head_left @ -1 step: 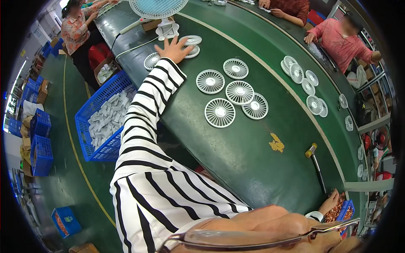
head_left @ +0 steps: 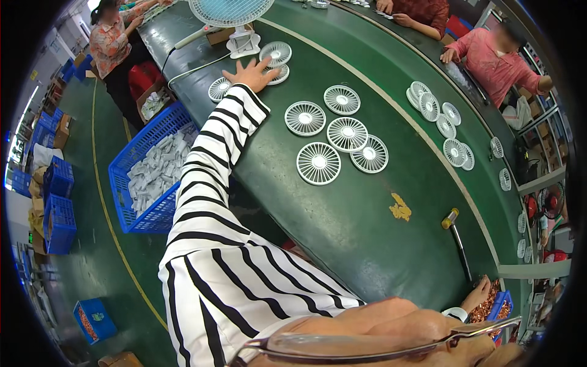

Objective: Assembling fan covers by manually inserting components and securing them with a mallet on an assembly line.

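My left hand (head_left: pixel 252 76) is spread at the far side of the green table, beside white round fan grilles. One grille (head_left: pixel 276 54) stands tilted by its fingertips; another grille (head_left: pixel 280 74) lies partly under the fingers. A third grille (head_left: pixel 219 89) lies left of the wrist. Nothing shows gripped in this hand. At the lower right, my right hand (head_left: pixel 476 296) is beside a blue bin (head_left: pixel 504 301) of small copper-coloured parts. Its fingers are drawn together, partly hidden, and what they hold cannot be made out. The handle end of a hammer (head_left: pixel 461 244) lies close to it.
More grilles (head_left: pixel 318 163) lie mid-table, with others (head_left: pixel 430 106) beyond the pale line. A clip fan (head_left: pixel 232 12) with a cable stands at the far left. A blue basket (head_left: pixel 119 202) of white-grey parts sits beside the table. Co-workers (head_left: pixel 489 61) work across the table.
The grille at my left fingertips has tipped, so more of its face shows now. My left hand has hardly moved, and my right hand stays by the bin.
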A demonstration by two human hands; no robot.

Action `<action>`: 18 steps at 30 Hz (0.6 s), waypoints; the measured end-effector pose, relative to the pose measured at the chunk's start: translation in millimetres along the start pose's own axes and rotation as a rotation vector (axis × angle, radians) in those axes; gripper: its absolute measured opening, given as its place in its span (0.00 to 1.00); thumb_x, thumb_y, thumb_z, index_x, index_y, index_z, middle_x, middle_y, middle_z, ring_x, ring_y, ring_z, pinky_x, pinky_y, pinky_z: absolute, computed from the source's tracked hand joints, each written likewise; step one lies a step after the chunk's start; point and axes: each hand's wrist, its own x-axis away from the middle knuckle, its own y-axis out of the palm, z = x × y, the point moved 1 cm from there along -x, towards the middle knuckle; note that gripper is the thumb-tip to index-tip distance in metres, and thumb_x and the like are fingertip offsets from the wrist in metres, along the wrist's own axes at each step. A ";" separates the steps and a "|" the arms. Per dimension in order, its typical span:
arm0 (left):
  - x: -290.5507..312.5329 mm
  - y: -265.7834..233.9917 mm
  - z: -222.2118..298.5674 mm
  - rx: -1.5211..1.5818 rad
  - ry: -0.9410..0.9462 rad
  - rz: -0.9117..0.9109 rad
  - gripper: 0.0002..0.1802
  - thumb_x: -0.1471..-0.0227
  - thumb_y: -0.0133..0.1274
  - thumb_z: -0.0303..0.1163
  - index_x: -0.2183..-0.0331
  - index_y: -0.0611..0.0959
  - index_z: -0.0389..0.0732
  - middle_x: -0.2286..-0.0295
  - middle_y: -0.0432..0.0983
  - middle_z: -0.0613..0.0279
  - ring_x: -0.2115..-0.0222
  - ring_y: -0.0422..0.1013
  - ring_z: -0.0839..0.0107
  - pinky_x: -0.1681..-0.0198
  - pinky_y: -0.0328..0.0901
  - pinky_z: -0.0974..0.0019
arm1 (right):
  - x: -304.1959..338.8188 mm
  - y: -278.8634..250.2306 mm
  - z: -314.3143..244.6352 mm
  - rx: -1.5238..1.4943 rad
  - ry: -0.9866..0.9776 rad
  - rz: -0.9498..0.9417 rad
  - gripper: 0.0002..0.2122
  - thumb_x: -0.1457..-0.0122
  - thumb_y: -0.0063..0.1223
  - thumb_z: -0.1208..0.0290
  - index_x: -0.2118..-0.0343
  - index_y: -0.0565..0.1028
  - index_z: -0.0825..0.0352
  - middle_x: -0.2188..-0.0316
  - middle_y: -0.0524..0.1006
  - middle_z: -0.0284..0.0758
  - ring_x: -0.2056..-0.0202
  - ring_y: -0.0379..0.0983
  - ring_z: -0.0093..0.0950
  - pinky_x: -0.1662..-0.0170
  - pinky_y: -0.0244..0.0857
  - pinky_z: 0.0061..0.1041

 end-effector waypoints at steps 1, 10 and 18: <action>2.8 -5.3 1.3 0.016 -0.069 -0.133 0.41 0.52 0.35 0.73 0.40 0.60 0.69 0.38 0.52 0.65 0.37 0.45 0.49 0.43 0.29 0.23 | 2.7 -0.5 -6.1 -0.027 0.063 -0.025 0.14 0.36 0.47 0.66 0.57 0.75 0.73 0.68 0.75 0.31 0.69 0.67 0.20 0.64 0.62 0.19; 93.9 -3.7 61.1 0.155 0.278 -0.149 0.39 0.51 0.40 0.70 0.41 0.65 0.62 0.40 0.57 0.62 0.38 0.50 0.50 0.43 0.35 0.25 | 24.3 -29.7 1.1 -0.037 0.026 0.058 0.11 0.39 0.54 0.65 0.62 0.76 0.70 0.68 0.75 0.30 0.68 0.69 0.19 0.66 0.67 0.18; 208.9 -38.5 108.7 0.799 0.603 0.440 0.14 0.50 0.55 0.28 0.59 0.80 0.37 0.58 0.77 0.51 0.54 0.71 0.54 0.46 0.57 0.47 | 138.6 5.5 -188.3 -0.402 -0.022 -0.118 0.05 0.43 0.53 0.76 0.67 0.75 0.72 0.63 0.75 0.32 0.66 0.67 0.19 0.63 0.61 0.17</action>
